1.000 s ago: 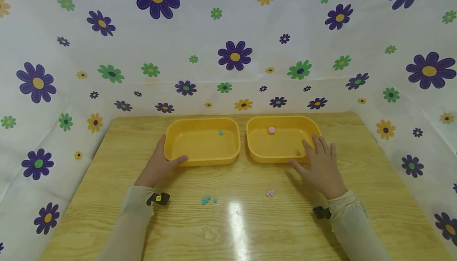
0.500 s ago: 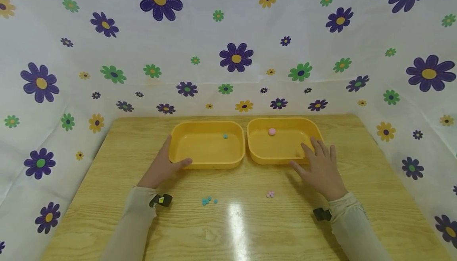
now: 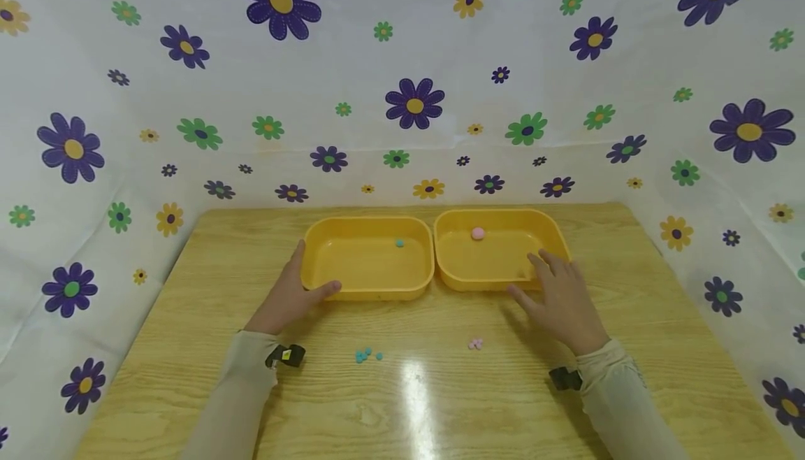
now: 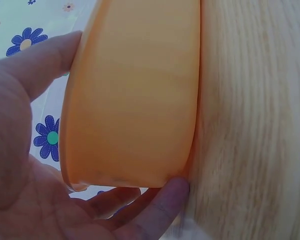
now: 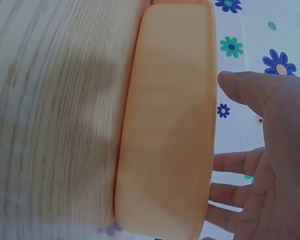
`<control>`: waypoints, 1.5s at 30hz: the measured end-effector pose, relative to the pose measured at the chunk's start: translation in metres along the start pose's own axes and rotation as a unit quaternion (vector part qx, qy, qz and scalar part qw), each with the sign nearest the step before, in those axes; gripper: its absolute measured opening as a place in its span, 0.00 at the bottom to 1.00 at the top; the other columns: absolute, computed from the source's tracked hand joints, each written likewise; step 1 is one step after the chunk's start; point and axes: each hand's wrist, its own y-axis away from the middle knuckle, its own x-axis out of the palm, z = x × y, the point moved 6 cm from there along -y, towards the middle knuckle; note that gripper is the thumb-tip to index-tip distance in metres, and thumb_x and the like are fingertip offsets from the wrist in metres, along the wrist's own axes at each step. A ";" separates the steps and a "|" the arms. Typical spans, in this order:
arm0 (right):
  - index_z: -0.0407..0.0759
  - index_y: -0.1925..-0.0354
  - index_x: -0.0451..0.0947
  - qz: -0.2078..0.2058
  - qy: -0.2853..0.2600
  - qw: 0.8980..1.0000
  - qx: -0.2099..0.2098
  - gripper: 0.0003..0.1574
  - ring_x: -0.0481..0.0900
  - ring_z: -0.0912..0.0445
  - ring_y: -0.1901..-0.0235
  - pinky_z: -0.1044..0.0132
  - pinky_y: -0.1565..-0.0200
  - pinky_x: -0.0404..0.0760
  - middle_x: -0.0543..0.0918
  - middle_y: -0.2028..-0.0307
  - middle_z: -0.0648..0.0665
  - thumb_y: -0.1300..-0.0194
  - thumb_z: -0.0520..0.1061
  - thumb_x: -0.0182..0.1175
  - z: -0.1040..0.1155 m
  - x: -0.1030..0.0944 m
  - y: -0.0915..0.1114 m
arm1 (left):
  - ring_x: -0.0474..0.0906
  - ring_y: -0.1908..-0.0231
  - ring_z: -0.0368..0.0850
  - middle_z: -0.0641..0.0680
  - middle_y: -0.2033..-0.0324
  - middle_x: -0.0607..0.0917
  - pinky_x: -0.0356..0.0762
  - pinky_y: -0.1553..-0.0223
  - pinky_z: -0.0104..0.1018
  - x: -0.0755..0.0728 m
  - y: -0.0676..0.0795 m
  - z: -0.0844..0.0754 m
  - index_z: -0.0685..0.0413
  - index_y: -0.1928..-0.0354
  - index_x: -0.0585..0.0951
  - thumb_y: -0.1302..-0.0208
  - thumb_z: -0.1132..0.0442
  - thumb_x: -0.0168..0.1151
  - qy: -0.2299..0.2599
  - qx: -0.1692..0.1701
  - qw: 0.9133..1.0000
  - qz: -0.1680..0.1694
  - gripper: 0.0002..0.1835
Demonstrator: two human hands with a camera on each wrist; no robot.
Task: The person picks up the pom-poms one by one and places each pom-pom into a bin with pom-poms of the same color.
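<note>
Two yellow plastic trays stand side by side, ends touching or nearly so. My left hand [image 3: 291,299] holds the near-left corner of the left tray [image 3: 371,294], thumb on its front rim and fingers round its short end, as the left wrist view shows. A small blue round piece [image 3: 399,243] lies in this tray. By the near-right corner of the right tray [image 3: 487,284], my right hand [image 3: 562,303] is spread, its thumb by the front rim and fingertips over the right end. Inside that tray is a larger pink oval piece [image 3: 478,233].
On the wooden table [image 3: 434,411], several small blue pieces [image 3: 363,356] lie in front of the left tray. Several small pink pieces [image 3: 476,343] sit together before the right tray. A white flower-print cloth [image 3: 352,61] rises behind the table and along its sides.
My left hand has slid the left tray to the right, narrowing the gap between the trays. The right hand's fingers have lifted and bent slightly at the right tray's end.
</note>
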 end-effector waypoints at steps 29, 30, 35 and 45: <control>0.45 0.59 0.85 0.074 -0.002 0.948 -0.311 0.07 0.81 0.59 0.66 0.67 0.63 0.82 0.84 0.64 0.52 0.34 0.45 0.72 0.161 0.050 0.016 | 0.43 0.21 0.68 0.64 0.18 0.39 0.47 0.25 0.67 0.006 0.000 -0.002 0.46 0.19 0.27 0.38 0.32 0.68 0.008 -0.013 1.000 -0.009 0.68; 0.46 0.60 0.85 0.083 -0.005 0.944 -0.319 0.06 0.81 0.59 0.66 0.68 0.63 0.82 0.84 0.64 0.52 0.33 0.45 0.71 0.167 0.054 0.017 | 0.43 0.21 0.68 0.63 0.18 0.39 0.47 0.25 0.67 0.006 -0.001 -0.002 0.46 0.19 0.27 0.38 0.32 0.68 0.008 -0.012 1.000 -0.010 0.68; 0.49 0.61 0.84 0.117 -0.017 0.934 -0.338 0.03 0.79 0.61 0.68 0.71 0.64 0.79 0.83 0.66 0.55 0.31 0.46 0.69 0.194 0.065 0.019 | 0.42 0.21 0.68 0.63 0.18 0.39 0.46 0.25 0.68 0.005 -0.003 -0.003 0.46 0.18 0.27 0.37 0.33 0.69 0.006 -0.010 1.000 -0.011 0.68; 0.49 0.62 0.84 0.148 -0.012 0.930 -0.338 0.02 0.78 0.64 0.69 0.75 0.66 0.76 0.84 0.66 0.56 0.30 0.45 0.68 0.215 0.079 0.016 | 0.43 0.21 0.69 0.65 0.19 0.39 0.47 0.25 0.68 0.005 0.001 -0.005 0.47 0.19 0.27 0.37 0.33 0.68 0.000 -0.014 1.000 -0.006 0.68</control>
